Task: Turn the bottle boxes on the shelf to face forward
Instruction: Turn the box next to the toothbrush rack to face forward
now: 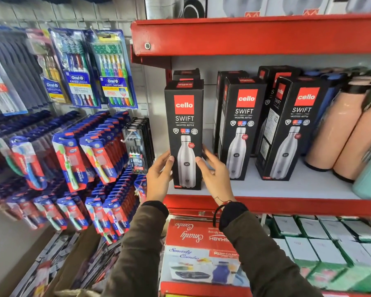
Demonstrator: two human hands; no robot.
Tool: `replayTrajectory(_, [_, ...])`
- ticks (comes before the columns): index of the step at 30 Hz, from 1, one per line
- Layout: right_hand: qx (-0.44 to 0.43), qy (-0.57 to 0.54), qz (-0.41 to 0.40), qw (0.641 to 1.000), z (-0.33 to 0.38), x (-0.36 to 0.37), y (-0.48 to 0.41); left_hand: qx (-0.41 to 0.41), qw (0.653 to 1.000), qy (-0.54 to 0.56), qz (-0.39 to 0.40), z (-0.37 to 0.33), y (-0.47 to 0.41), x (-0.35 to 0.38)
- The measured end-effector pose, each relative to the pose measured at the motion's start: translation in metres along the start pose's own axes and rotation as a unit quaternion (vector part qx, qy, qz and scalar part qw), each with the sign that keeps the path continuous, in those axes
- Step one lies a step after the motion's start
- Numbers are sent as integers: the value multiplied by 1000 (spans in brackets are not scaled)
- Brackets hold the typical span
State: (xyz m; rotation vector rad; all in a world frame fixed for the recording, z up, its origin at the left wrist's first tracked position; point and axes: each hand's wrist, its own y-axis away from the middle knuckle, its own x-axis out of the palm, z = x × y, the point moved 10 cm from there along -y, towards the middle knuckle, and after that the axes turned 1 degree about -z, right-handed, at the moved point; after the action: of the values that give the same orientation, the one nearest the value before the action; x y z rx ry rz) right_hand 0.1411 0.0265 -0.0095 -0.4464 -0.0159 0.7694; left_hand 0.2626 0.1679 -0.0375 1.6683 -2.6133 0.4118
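My left hand [159, 177] and right hand [215, 175] pinch the left box [185, 133] between them, low on its two sides: left thumb on the front left edge, right thumb on the front right edge, fingers wrapped round behind. Grip pressed onto the box, not spread.

Left box: stands upright at the front left of the shelf [287, 189], long axis vertical, base on the white board. Printed face points straight out at me. Black carton, red "cello" square, "SWIFT" in white, steel bottle pictured below.

Middle box [240, 127]: to the right, apart from mine, upright. Front face turned a little to the left, with a dark side panel showing.

Right box [291, 129]: further right, upright, same print. Turned likewise; left side panel with fine print visible.

More black boxes [272, 82] stand behind these, their faces mostly hidden.

Peach bottles [338, 127] stand at the far right of the shelf, blurred.
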Motion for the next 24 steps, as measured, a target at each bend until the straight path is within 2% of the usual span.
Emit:
replayTrajectory(12, [15,-14,-4,1000,11,-8,29,14,999,12,-35,-10,35,-13])
replayTrajectory(20, [24,-23,11,999,12,-9,36,45,996,-18,-70,-9,39,-19])
replayTrajectory(24, [4,-10,12,1000,11,-14,34,105,986,-72,-108,-18,49,-15])
